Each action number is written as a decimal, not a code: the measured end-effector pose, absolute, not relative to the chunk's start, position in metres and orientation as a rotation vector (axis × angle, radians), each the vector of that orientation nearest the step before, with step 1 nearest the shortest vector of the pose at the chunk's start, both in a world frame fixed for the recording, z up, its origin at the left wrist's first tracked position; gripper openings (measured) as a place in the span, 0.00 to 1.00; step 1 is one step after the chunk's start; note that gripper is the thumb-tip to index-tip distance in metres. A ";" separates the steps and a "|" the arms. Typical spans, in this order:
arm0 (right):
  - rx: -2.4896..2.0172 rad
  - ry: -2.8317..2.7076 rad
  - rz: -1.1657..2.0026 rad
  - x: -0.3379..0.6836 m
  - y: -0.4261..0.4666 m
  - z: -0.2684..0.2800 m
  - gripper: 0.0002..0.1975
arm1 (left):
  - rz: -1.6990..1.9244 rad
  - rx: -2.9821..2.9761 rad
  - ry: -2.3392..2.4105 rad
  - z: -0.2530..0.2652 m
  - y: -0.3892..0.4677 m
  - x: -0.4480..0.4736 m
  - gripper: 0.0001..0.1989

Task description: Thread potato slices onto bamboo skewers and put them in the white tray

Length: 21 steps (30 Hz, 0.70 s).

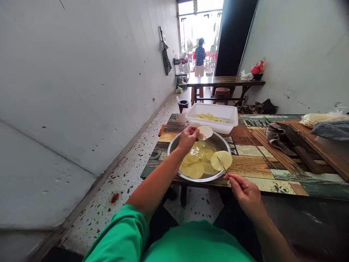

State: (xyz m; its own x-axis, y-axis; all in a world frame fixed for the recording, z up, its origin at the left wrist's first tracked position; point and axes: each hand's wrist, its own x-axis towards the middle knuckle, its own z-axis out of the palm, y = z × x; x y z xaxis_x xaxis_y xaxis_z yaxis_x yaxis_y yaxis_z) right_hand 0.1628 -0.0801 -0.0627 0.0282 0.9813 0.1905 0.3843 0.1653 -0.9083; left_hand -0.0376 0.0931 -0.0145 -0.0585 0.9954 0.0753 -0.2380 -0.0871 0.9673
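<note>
Between thumb and fingers, my left hand (pixel 188 138) pinches a thin round potato slice (pixel 205 133) by its left edge. My right hand (pixel 245 191) grips the lower end of a thin wooden skewer (pixel 226 171). Another potato slice (pixel 221 160) is threaded on that skewer, near my right fingers. The skewer's far end reaches the slice in my left hand; whether it has pierced it I cannot tell. Both slices are above a round metal basin (pixel 174 145), where several potato slices (pixel 196 170) lie in water.
Behind the basin a white plastic tub (pixel 234 118) holds pale slices. Loose skewers (pixel 268 145), a crumpled cloth (pixel 276 136), a cleaver (pixel 305 158) and a wooden board (pixel 324 149) lie to the right. A person (pixel 200 56) stands by the far doorway.
</note>
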 end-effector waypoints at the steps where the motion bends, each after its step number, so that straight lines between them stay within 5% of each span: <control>1: -1.356 -1.531 0.761 0.163 -0.080 -0.064 0.16 | 1.399 0.998 1.025 -0.013 0.093 -0.038 0.09; 12: -1.205 -1.242 1.220 0.179 -0.073 -0.090 0.20 | 1.023 0.578 0.828 0.000 0.093 -0.049 0.06; 21: -1.269 -1.218 1.084 0.173 -0.069 -0.089 0.20 | 1.010 0.646 0.856 -0.001 0.094 -0.051 0.05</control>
State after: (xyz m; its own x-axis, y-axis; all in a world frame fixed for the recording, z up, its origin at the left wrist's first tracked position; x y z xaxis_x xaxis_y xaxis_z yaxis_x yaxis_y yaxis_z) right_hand 0.1726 -0.0691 -0.0886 0.0809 0.9958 0.0433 0.0725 0.0375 -0.9967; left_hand -0.0509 0.0939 -0.0015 0.2706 0.9124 -0.3069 -0.4524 0.4020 0.7961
